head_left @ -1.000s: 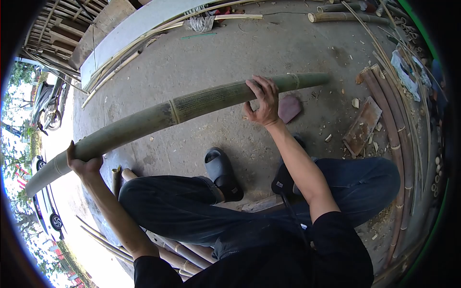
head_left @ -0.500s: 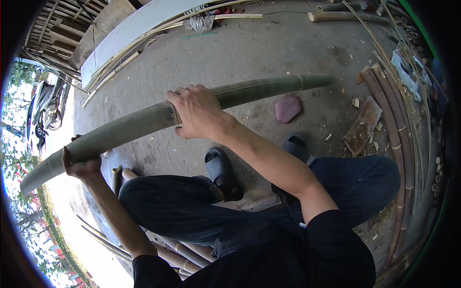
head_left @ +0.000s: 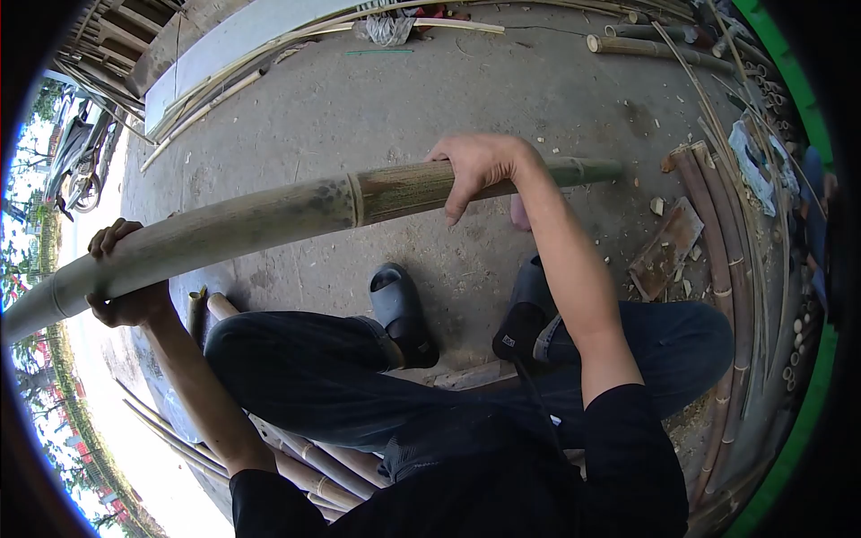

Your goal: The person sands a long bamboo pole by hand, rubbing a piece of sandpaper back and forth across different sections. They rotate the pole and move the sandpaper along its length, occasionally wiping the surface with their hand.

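Observation:
A long, thick green-grey bamboo pole point(head_left: 260, 224) runs across the view in front of my knees, with a raised node ring near its middle and a brownish streaked stretch right of it. Toward its left end, my left hand point(head_left: 139, 303) is wrapped round it from below, fingertips showing on the far side. Right of the middle ring, my right hand point(head_left: 484, 164) grips the pole from above. Its thumb lies over the near side, and the other fingers are partly hidden behind. The pole is held off the floor. A pinkish stone-like piece point(head_left: 519, 213) shows partly beneath it.
Dark bamboo poles point(head_left: 726, 269) lie along the right, beside a rusty flat slab point(head_left: 666, 248) and scattered chips. More poles point(head_left: 659, 52) lie at the far right. A plank point(head_left: 215, 54) and thin strips border the far left. Cut bamboo point(head_left: 327, 480) lies beside me, lower left.
My right hand has moved rightward along the bamboo pole, past the middle ring. The pole has shifted and turned, now showing a brown streaked side. My left hand has moved left and slightly up.

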A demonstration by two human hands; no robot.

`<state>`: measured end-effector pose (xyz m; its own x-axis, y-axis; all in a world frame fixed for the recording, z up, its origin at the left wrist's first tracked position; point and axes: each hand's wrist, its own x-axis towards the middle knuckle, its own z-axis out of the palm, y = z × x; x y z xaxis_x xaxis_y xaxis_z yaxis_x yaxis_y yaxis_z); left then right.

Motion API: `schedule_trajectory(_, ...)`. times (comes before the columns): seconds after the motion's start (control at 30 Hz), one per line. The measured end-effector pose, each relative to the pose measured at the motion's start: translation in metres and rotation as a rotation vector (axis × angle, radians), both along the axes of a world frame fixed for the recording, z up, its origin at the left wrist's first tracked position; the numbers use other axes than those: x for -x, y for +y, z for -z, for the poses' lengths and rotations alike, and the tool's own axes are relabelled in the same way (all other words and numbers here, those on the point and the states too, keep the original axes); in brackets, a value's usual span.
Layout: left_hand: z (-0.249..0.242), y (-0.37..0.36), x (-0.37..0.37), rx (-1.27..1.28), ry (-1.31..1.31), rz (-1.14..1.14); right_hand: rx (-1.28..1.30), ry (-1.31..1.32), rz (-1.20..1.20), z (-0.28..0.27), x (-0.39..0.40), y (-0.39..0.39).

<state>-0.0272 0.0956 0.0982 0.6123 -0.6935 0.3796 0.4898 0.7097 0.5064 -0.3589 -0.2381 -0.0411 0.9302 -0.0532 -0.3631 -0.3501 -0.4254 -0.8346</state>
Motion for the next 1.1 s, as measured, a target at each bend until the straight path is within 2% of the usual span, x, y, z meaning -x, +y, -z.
schedule_trajectory(0.03, 0.000, 0.001, -0.003, 0.002, 0.001, -0.014, -0.003, 0.024, 0.027, 0.006, 0.012, -0.005)
schedule_trajectory(0.1, 0.000, 0.001, -0.008, 0.114, -0.012, 0.112, -0.004, 0.047, 0.046, 0.012, 0.037, -0.013)
schedule_trajectory(0.17, 0.001, 0.000, -0.009, 0.129, -0.006, 0.110, 0.114, 0.072, 0.154, 0.016, 0.062, -0.018)
schedule_trajectory(0.23, 0.001, -0.002, -0.008, 0.180, -0.030, 0.191, 0.120, 0.068, 0.173, 0.035, 0.080, -0.032)
schedule_trajectory(0.37, 0.000, -0.005, -0.006, 0.184, -0.068, 0.267, 0.202, 0.009, 0.261, 0.045, 0.086, -0.029)
schedule_trajectory(0.43, -0.002, -0.003, -0.008, 0.071, -0.068, 0.080, 0.295, -0.002, 0.319, 0.039, 0.087, -0.016)
schedule_trajectory(0.5, -0.001, -0.004, -0.007, 0.074, -0.022, 0.016, 0.392, -0.019, 0.389, 0.038, 0.082, -0.002)
schedule_trajectory(0.53, -0.001, 0.000, -0.011, 0.085, 0.102, -0.118, 0.517, -0.228, 0.521, 0.052, 0.077, 0.004)
schedule_trajectory(0.57, -0.004, 0.003, -0.016, 0.001, 0.105, -0.269, 0.641, -0.434, 0.650, 0.067, 0.070, 0.009)
schedule_trajectory(0.63, -0.007, 0.007, -0.022, -0.219, -0.032, -0.472, 0.709, -0.499, 0.771, 0.085, 0.056, 0.017)
schedule_trajectory(0.67, -0.007, 0.007, -0.026, -0.157, -0.014, -0.436, 0.774, -0.537, 0.857, 0.086, 0.051, 0.022)
schedule_trajectory(0.7, -0.004, 0.010, -0.027, -0.227, -0.104, -0.549, 0.841, -0.575, 0.938, 0.088, 0.047, 0.026)
schedule_trajectory(0.77, -0.004, 0.010, -0.029, -0.229, -0.092, -0.496, 0.851, -0.552, 0.985, 0.098, 0.048, 0.028)
schedule_trajectory(0.83, -0.002, 0.009, -0.027, -0.256, -0.092, -0.509, 0.949, -0.690, 1.193, 0.110, 0.050, 0.029)
schedule_trajectory(0.9, -0.003, 0.007, -0.027, -0.279, -0.102, -0.529, 1.047, -0.732, 1.354, 0.166, 0.068, 0.021)
schedule_trajectory(0.97, 0.000, 0.009, -0.029, -0.304, -0.064, -0.574, 0.915, -0.294, 1.806, 0.228, 0.094, 0.021)
schedule_trajectory(1.03, 0.003, 0.012, -0.032, -0.324, -0.076, -0.572, 0.575, 0.216, 2.091, 0.256, 0.130, 0.024)
schedule_trajectory(1.1, 0.005, 0.011, -0.033, -0.344, -0.085, -0.566, 0.511, 0.293, 2.020, 0.253, 0.151, 0.036)
